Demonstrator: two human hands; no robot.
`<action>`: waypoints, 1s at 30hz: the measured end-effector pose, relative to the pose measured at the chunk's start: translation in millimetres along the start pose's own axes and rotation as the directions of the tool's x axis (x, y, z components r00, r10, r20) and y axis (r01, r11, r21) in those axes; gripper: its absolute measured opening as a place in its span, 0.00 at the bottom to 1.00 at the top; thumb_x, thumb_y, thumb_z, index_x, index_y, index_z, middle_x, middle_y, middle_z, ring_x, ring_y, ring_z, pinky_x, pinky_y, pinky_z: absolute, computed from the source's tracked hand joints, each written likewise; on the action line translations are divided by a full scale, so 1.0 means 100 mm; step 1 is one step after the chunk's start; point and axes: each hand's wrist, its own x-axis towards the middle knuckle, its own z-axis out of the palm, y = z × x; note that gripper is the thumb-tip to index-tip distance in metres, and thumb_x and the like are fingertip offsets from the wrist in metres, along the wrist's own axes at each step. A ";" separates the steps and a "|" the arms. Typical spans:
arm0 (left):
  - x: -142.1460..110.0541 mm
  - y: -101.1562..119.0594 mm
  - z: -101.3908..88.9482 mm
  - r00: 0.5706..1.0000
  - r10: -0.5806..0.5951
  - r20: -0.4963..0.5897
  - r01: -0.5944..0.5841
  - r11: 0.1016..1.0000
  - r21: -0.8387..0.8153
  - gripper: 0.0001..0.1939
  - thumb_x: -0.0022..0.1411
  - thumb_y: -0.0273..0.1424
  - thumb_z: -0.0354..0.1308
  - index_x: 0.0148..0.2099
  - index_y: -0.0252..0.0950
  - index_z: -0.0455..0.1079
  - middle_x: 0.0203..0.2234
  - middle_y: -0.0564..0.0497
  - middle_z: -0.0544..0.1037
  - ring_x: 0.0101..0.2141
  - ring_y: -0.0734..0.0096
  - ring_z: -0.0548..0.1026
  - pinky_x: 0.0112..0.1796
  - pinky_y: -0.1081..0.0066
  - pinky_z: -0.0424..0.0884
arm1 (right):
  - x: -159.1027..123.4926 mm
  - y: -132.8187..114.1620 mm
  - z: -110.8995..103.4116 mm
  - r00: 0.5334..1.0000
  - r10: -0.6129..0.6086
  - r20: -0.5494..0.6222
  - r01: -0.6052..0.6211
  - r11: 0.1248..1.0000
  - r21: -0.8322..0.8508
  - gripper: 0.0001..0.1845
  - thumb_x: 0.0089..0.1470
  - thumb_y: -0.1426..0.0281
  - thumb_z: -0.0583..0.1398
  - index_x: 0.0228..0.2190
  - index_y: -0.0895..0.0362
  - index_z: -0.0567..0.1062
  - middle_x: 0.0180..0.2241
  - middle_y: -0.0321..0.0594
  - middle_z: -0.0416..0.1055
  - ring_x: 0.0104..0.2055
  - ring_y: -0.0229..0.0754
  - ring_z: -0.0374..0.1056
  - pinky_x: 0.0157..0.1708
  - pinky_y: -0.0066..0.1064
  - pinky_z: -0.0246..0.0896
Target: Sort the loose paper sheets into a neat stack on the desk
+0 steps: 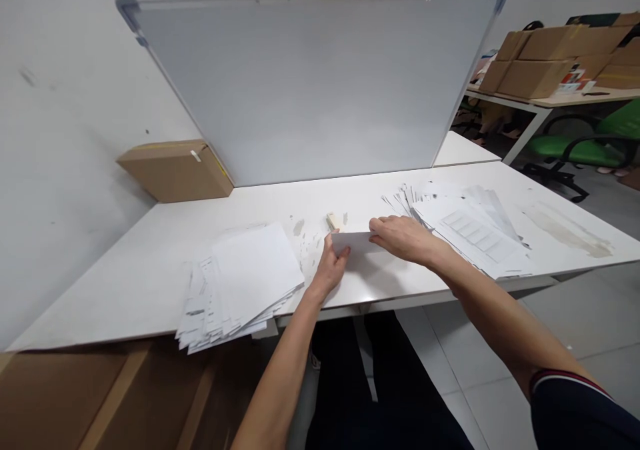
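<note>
Between my two hands a small white sheet of paper is held up above the table, its long edge facing away from me. My left hand grips its left end, thumb on the near face. At the other end, the fingers of my right hand pinch the upper right corner. Just beyond the sheet lies a small cream-coloured block, partly hidden behind it. To the left is an untidy stack of white papers; to the right, a pile of printed sheets with paper strips behind it.
A large whiteboard stands upright along the back of the white table. A cardboard box leans at the back left. Beyond the right end are a green chair and a desk with stacked cardboard boxes.
</note>
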 end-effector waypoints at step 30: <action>0.35 -0.14 -0.15 0.970 0.144 -0.197 -0.049 0.905 0.423 0.22 0.58 0.21 0.42 0.52 0.38 0.66 0.44 0.45 0.72 0.47 0.65 0.68 0.49 0.61 0.64 | -0.02 0.52 1.03 0.819 0.179 0.545 -0.566 0.090 0.820 0.15 0.48 0.59 0.61 0.34 0.57 0.71 0.41 0.47 0.74 0.35 0.45 0.72 0.29 0.31 0.67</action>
